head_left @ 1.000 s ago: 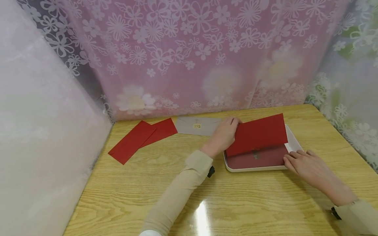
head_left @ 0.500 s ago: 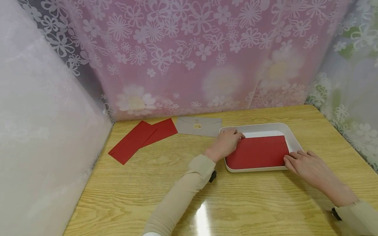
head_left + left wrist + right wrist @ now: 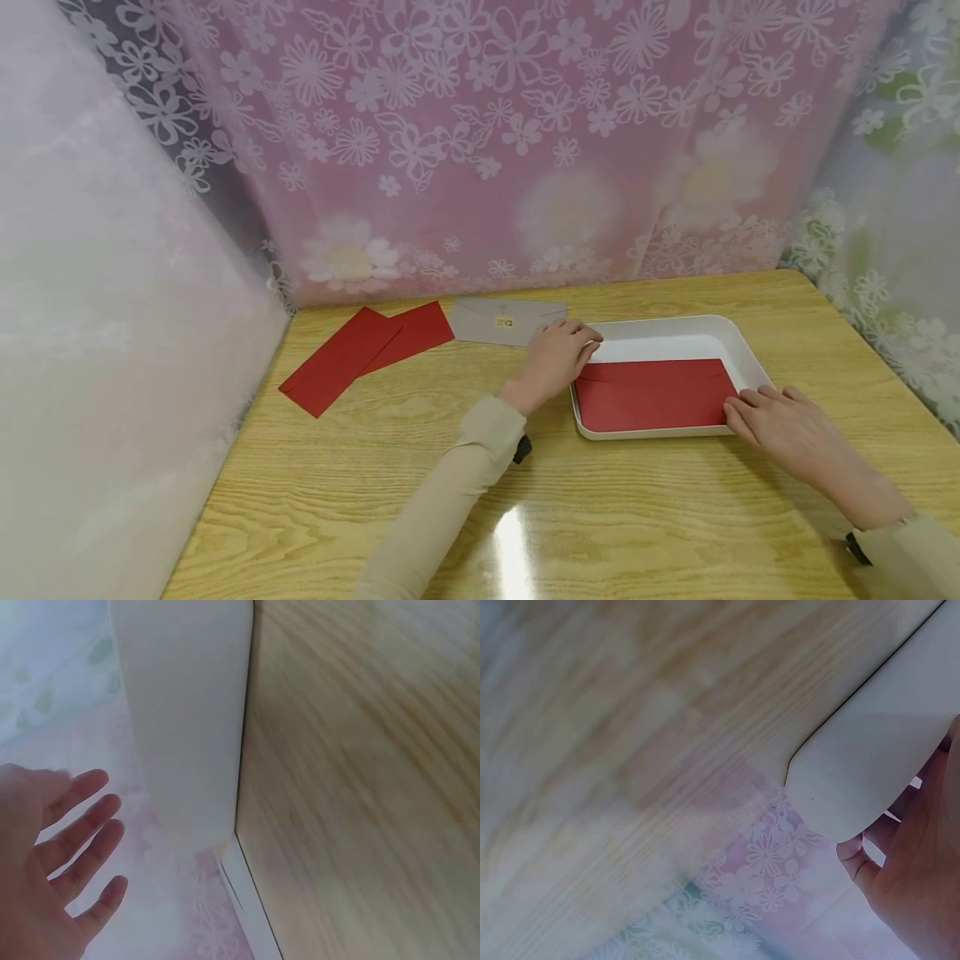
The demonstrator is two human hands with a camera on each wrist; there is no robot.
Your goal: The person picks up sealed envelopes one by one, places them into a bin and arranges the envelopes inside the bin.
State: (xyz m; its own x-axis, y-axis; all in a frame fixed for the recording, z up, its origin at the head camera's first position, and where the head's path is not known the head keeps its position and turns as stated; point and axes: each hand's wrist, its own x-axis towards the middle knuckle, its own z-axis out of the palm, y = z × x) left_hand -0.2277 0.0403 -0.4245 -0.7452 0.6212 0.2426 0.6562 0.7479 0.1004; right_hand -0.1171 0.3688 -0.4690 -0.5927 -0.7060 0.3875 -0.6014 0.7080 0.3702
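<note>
Here, left fingers [image 3: 81, 828] loosely spread, empty, right fingers [image 3: 753, 400] gripping white tray [image 3: 660, 347] rim, red envelope [image 3: 654, 397] apart from far wall

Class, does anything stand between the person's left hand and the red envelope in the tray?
Nothing visible does. The left hand has its fingers above the left end of the tray, and no object lies on top of the red envelope.

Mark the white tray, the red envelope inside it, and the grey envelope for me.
White tray [image 3: 660, 347], head view: bare floor near its far wall.
Red envelope [image 3: 656, 397], head view: middle of its upper face.
Grey envelope [image 3: 510, 333], head view: upper face, just below centre.
</note>
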